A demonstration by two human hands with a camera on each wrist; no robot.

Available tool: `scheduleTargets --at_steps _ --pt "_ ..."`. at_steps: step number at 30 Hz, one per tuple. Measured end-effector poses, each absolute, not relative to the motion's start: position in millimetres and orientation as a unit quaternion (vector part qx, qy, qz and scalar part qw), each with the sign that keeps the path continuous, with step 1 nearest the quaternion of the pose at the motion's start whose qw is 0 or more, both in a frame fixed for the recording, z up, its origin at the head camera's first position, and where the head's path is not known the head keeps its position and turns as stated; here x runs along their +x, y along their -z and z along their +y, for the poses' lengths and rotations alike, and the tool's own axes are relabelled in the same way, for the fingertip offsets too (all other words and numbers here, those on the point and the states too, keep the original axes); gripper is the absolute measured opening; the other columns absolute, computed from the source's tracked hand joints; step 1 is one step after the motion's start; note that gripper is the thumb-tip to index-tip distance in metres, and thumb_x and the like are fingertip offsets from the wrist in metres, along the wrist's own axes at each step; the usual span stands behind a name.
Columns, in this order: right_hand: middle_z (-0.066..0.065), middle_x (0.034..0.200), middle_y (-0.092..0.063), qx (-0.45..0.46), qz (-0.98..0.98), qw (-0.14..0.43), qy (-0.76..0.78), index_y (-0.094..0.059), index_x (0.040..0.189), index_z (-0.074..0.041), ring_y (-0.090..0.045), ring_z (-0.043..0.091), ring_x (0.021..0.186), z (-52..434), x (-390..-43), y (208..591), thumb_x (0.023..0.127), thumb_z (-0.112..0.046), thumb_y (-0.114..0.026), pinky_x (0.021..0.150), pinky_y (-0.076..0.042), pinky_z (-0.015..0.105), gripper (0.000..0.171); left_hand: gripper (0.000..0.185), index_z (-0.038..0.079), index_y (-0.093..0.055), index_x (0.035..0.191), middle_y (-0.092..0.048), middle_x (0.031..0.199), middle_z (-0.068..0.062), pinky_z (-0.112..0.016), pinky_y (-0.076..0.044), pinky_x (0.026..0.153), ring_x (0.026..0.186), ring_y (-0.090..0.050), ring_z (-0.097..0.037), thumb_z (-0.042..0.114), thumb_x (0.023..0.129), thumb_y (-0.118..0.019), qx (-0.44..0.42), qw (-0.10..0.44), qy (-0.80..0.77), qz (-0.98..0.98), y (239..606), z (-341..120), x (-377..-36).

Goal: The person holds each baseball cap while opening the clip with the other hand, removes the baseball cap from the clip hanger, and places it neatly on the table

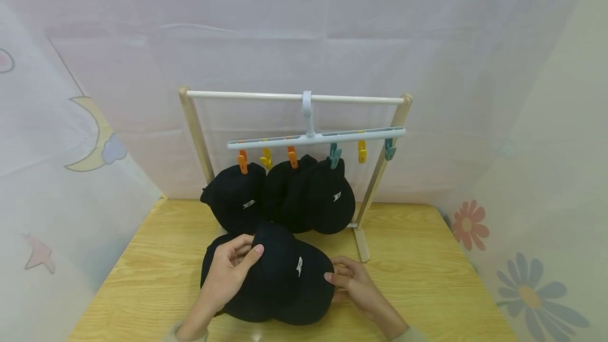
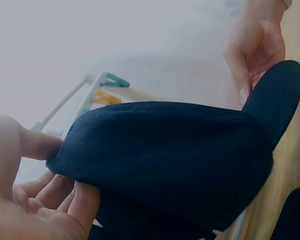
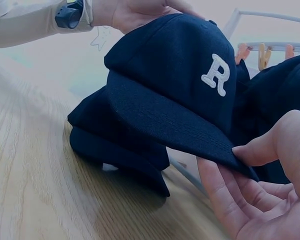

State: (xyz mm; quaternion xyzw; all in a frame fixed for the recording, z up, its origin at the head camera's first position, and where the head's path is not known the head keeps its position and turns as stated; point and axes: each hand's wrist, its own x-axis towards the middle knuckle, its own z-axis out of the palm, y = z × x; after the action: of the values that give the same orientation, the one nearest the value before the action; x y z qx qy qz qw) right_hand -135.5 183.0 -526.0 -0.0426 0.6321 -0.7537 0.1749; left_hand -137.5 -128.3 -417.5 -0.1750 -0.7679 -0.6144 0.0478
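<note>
A dark baseball cap (image 1: 280,273) with a white letter R is held above the table between both hands. My left hand (image 1: 228,271) pinches the crown's edge opposite the brim, thumb on one side and fingers on the other, as the left wrist view shows. With thumb above and fingers beneath, my right hand (image 3: 265,185) pinches the brim's edge. Behind the held cap, a second dark cap (image 3: 110,140) lies on the tabletop. More dark caps (image 1: 237,199) hang in clips from a pale blue hanger (image 1: 275,142).
The hanger hooks over the white rail of a wooden-legged rack (image 1: 252,95) at the table's back. Orange, yellow and teal clips line it; a yellow clip (image 1: 362,152) and a teal clip (image 1: 390,150) at the right hold nothing. Printed cloth surrounds the wooden table (image 1: 408,273).
</note>
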Motion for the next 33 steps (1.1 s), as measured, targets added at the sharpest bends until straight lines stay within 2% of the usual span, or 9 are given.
scheduleTargets --at_steps 4,10,13,20,25,27,29,32,33 --pt "-0.001 0.094 -0.074 -0.039 0.636 0.171 0.752 -0.053 0.134 0.008 -0.077 0.018 0.082 177 -138 527 0.099 -0.009 -0.073 0.07 -0.064 0.037 0.044 0.01 0.003 -0.074 0.103 -0.049 0.063 0.008 -0.024 -0.036 0.052 0.055 -0.033 -0.001 0.012 0.105 -0.069 -0.172 0.053 0.608 -0.773 419 -134 -141" --pt "0.001 0.094 -0.074 -0.045 0.638 0.173 0.749 -0.053 0.136 0.008 -0.076 0.019 0.081 172 -142 530 0.1 -0.011 -0.073 0.068 -0.064 0.036 0.046 0.009 0.002 -0.074 0.102 -0.072 0.076 0.001 -0.022 -0.049 0.063 0.066 -0.055 -0.005 0.01 0.104 -0.07 -0.161 0.059 0.613 -0.772 420 -140 -144" --pt "0.002 0.095 -0.074 -0.048 0.638 0.173 0.749 -0.052 0.137 0.009 -0.076 0.02 0.082 170 -144 532 0.1 -0.011 -0.073 0.068 -0.064 0.035 0.048 0.01 -0.001 -0.074 0.103 -0.075 0.081 0.0 -0.023 -0.053 0.069 0.072 -0.06 -0.006 0.009 0.103 -0.07 -0.156 0.055 0.614 -0.772 419 -143 -144" --pt "-0.001 0.09 -0.072 -0.041 0.64 0.168 0.748 -0.051 0.139 0.009 -0.075 0.019 0.078 163 -148 535 0.099 -0.011 -0.074 0.068 -0.064 0.035 0.05 0.014 -0.002 -0.071 0.103 -0.052 0.066 0.007 -0.021 -0.038 0.051 0.052 -0.039 -0.003 0.012 0.104 -0.07 -0.115 0.017 0.618 -0.778 423 -154 -145" --pt "0.0 0.087 -0.071 -0.038 0.648 0.158 0.745 -0.051 0.136 0.009 -0.074 0.019 0.077 156 -150 538 0.097 -0.009 -0.075 0.064 -0.063 0.034 0.049 0.017 -0.004 -0.069 0.108 -0.054 0.068 0.001 -0.022 -0.039 0.05 0.05 -0.038 -0.004 0.013 0.104 -0.069 -0.094 0.001 0.616 -0.782 427 -160 -146" --pt "0.001 0.089 -0.072 -0.037 0.647 0.157 0.745 -0.052 0.134 0.01 -0.074 0.02 0.077 152 -151 540 0.096 -0.008 -0.076 0.064 -0.063 0.034 0.048 0.022 -0.005 -0.068 0.118 -0.068 0.079 -0.002 -0.018 -0.046 0.058 0.059 -0.051 0.0 0.013 0.105 -0.068 -0.082 -0.002 0.615 -0.784 429 -162 -147" --pt "0.003 0.09 -0.073 -0.033 0.645 0.157 0.747 -0.053 0.133 0.009 -0.075 0.02 0.076 149 -152 541 0.096 -0.007 -0.077 0.063 -0.063 0.034 0.047 0.03 -0.006 -0.066 0.128 -0.078 0.098 -0.011 -0.016 -0.051 0.069 0.075 -0.063 0.0 0.014 0.106 -0.067 -0.069 -0.006 0.612 -0.788 430 -164 -146" --pt "0.004 0.091 -0.074 -0.028 0.642 0.157 0.75 -0.054 0.131 0.008 -0.074 0.019 0.075 144 -153 544 0.095 -0.006 -0.077 0.061 -0.062 0.034 0.045 0.038 -0.007 -0.061 0.139 -0.077 0.125 -0.02 -0.016 -0.053 0.09 0.105 -0.07 -0.004 0.014 0.108 -0.065 -0.06 -0.005 0.605 -0.794 431 -167 -146" --pt "0.004 0.091 -0.074 -0.027 0.643 0.156 0.749 -0.054 0.131 0.008 -0.074 0.019 0.075 142 -153 545 0.095 -0.006 -0.077 0.061 -0.062 0.033 0.045 0.037 -0.006 -0.061 0.139 -0.076 0.125 -0.021 -0.017 -0.053 0.091 0.106 -0.071 -0.006 0.014 0.108 -0.065 -0.057 -0.007 0.604 -0.795 431 -167 -146"
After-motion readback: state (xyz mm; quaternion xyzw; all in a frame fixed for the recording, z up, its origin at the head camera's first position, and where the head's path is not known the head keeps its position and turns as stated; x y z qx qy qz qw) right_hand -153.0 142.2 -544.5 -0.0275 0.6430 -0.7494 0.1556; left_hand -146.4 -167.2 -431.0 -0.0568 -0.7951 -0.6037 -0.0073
